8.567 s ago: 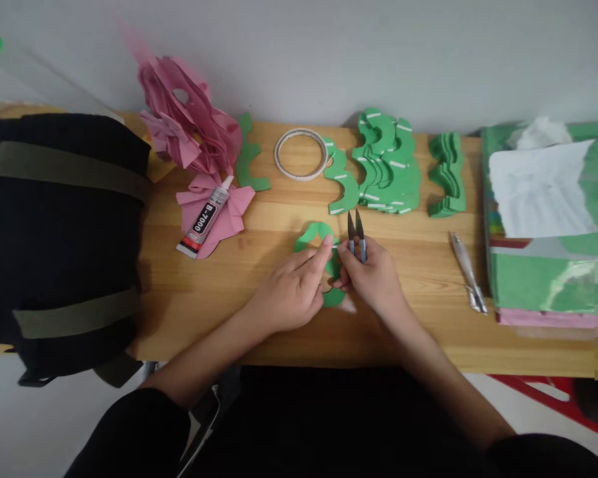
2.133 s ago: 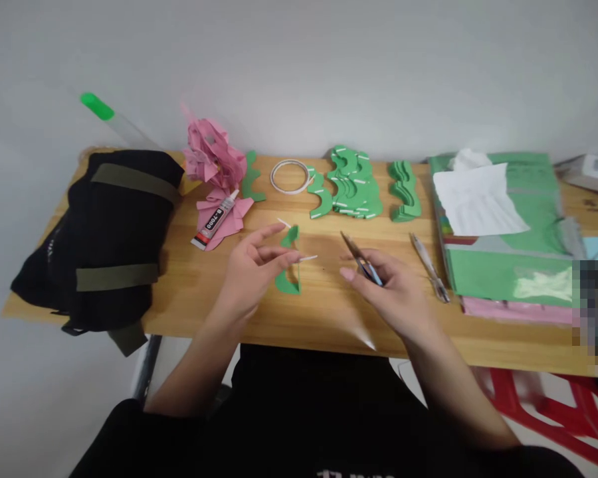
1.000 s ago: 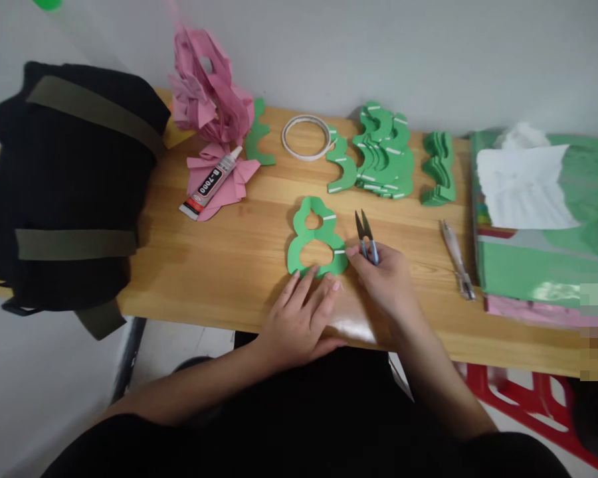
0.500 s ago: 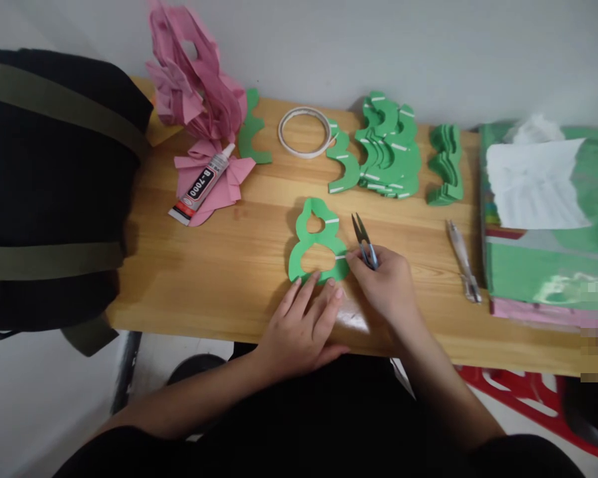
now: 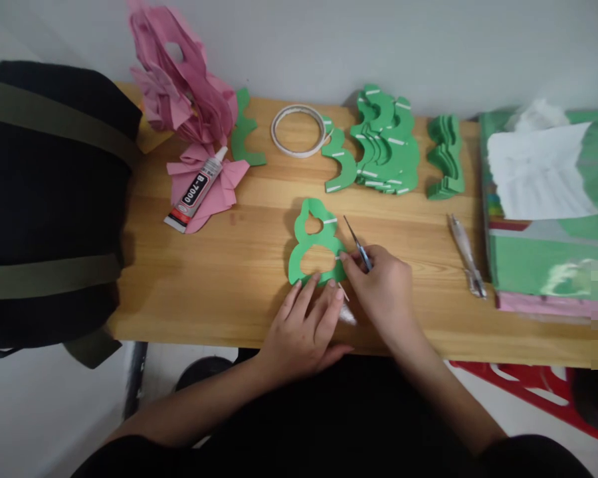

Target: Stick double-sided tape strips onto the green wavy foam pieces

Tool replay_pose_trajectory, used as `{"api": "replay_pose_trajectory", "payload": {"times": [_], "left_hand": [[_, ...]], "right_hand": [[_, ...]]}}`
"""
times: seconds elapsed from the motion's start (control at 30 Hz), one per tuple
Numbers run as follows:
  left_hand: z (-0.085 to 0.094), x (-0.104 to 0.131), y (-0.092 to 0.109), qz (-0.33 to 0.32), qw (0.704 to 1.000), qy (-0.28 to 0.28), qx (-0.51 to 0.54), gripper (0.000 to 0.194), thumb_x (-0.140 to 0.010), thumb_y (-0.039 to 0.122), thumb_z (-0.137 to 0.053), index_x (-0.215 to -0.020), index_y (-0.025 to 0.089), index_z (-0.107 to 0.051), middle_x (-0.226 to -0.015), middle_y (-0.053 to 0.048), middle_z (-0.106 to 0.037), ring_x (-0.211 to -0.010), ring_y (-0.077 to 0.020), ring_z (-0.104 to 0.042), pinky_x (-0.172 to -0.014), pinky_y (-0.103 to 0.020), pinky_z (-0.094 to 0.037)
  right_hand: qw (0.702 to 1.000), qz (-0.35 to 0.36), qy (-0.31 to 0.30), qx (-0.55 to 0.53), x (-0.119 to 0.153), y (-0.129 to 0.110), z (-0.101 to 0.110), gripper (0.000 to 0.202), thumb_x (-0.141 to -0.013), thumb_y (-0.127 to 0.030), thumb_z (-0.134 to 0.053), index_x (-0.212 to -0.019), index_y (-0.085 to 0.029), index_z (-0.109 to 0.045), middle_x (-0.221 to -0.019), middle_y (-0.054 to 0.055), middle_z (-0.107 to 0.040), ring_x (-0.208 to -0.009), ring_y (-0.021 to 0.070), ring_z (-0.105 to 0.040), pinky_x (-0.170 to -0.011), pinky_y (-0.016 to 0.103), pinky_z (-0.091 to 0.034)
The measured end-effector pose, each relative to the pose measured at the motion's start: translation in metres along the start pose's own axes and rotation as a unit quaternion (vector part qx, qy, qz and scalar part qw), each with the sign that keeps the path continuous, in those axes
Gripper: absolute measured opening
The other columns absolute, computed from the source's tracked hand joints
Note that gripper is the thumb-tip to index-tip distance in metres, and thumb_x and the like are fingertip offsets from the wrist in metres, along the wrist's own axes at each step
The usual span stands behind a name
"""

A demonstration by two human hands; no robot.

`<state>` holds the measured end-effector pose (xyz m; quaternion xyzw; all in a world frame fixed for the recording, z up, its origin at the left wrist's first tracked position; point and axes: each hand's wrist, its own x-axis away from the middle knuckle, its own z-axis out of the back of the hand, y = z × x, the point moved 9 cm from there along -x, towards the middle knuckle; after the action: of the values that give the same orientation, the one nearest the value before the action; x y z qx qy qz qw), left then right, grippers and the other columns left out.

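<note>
A: Green cutout (image 5: 315,239). How's it handle?

B: Likely light, thin, bendy. Paper or thin foam, can't tell which. Probably not slippery; narrow rims could crease or tear. Best hold: broad lower rim, flat fingertips, clear of the upper white strip (image 5: 331,220) and the lower white strip (image 5: 337,257), which may be sticky.

A: Looks?

B: Figure-8 outline, wavy edge, 2 openings: small above, wide below. Both strips on its right side, 1 per lobe; the lower is partly hidden by fingertips.

A: Where?

B: Flat on the tabletop (image 5: 204,285), in front of the person, just beyond the left hand (image 5: 303,325).

A: Fingers?

B: Left: slightly apart, tips resting on the cutout's bottom edge. Loose white strip (image 5: 343,291) just beside the index. Right hand (image 5: 383,285): thumb and index close together at the lower strip; pinching or only pressing, can't tell. Same hand grips snips (image 5: 363,257), blades pointing away from the person.

A: Logged.
</note>
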<state>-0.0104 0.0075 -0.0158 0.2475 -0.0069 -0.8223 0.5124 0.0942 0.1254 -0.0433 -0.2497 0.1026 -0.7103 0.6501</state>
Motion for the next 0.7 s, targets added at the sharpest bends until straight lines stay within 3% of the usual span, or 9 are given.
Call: {"api": "replay_pose_trajectory", "payload": {"times": [0.17,0.27,0.37,0.43,0.5,0.57,0.63,0.7], "left_hand": [[0.001,-0.004,-0.001,0.009,1.0,-0.006,-0.002,0.071,-0.094,0.057,-0.045,-0.138,0.002,-0.045,-0.12,-0.019,-0.071,-0.124,-0.0355,-0.058,-0.108,-0.047,-0.036],[0.003,-0.01,-0.005,0.018,0.999,-0.017,0.02,0.074,-0.094,0.056,-0.044,-0.145,0.003,-0.037,-0.117,-0.018,-0.072,-0.115,-0.0333,-0.062,-0.108,-0.047,-0.039],[0.013,-0.015,-0.011,0.016,0.999,-0.004,0.044,0.075,-0.093,0.051,-0.051,-0.149,0.006,-0.031,-0.12,-0.018,-0.069,-0.122,-0.0338,-0.058,-0.108,-0.048,-0.039],[0.027,-0.015,-0.022,0.031,0.998,0.042,0.045,0.079,-0.089,0.042,-0.06,-0.151,0.009,-0.026,-0.131,-0.021,-0.061,-0.131,-0.0351,-0.05,-0.109,-0.05,-0.04],[0.039,-0.014,-0.041,0.099,0.989,0.092,0.057,0.083,-0.087,0.033,-0.065,-0.154,0.013,-0.02,-0.141,-0.023,-0.052,-0.136,-0.0344,-0.046,-0.108,-0.051,-0.041],[0.04,-0.01,-0.064,0.198,0.968,0.111,0.106,0.085,-0.087,0.029,-0.066,-0.155,0.019,-0.015,-0.142,-0.021,-0.051,-0.134,-0.0315,-0.049,-0.107,-0.05,-0.042],[0.03,-0.009,-0.077,0.269,0.94,0.099,0.183,0.082,-0.09,0.029,-0.062,-0.155,0.022,-0.012,-0.139,-0.017,-0.056,-0.13,-0.0275,-0.054,-0.107,-0.048,-0.043],[0.016,-0.013,-0.079,0.295,0.917,0.088,0.255,0.073,-0.096,0.028,-0.053,-0.155,0.024,-0.009,-0.133,-0.014,-0.062,-0.126,-0.0233,-0.058,-0.108,-0.046,-0.043]], "right_hand": [[0.998,-0.007,-0.018,0.052,-0.001,-0.003,-0.001,0.022,-0.081,-0.038,-0.062,-0.079,-0.016,-0.065,-0.071,0.013,-0.073,-0.063,0.0264,-0.067,-0.057,0.031,-0.039],[0.999,-0.015,-0.014,0.035,-0.004,-0.001,0.004,0.024,-0.076,-0.039,-0.067,-0.08,-0.016,-0.065,-0.07,0.012,-0.071,-0.064,0.0266,-0.066,-0.058,0.032,-0.038],[0.997,-0.001,-0.022,-0.078,-0.009,0.007,0.009,0.021,-0.073,-0.039,-0.067,-0.074,-0.018,-0.063,-0.068,0.008,-0.068,-0.06,0.0216,-0.061,-0.058,0.031,-0.038],[0.982,-0.007,-0.024,-0.188,-0.011,0.018,0.012,0.022,-0.074,-0.042,-0.062,-0.07,-0.02,-0.06,-0.061,0.003,-0.062,-0.054,0.0169,-0.054,-0.055,0.029,-0.037],[0.955,-0.045,-0.045,-0.29,-0.012,0.034,0.009,0.027,-0.074,-0.047,-0.06,-0.066,-0.022,-0.053,-0.05,-0.004,-0.049,-0.044,0.0123,-0.043,-0.048,0.027,-0.032],[0.929,-0.071,-0.087,-0.352,-0.011,0.041,0.001,0.032,-0.072,-0.051,-0.06,-0.064,-0.023,-0.048,-0.045,-0.008,-0.038,-0.038,0.0097,-0.034,-0.042,0.026,-0.027],[0.915,-0.07,-0.123,-0.377,-0.011,0.037,-0.005,0.033,-0.07,-0.054,-0.061,-0.067,-0.023,-0.05,-0.043,-0.01,-0.035,-0.036,0.009,-0.031,-0.038,0.025,-0.024],[0.906,-0.061,-0.151,-0.391,-0.012,0.027,-0.01,0.033,-0.069,-0.054,-0.062,-0.072,-0.021,-0.055,-0.041,-0.01,-0.035,-0.035,0.009,-0.03,-0.036,0.024,-0.023]]}}
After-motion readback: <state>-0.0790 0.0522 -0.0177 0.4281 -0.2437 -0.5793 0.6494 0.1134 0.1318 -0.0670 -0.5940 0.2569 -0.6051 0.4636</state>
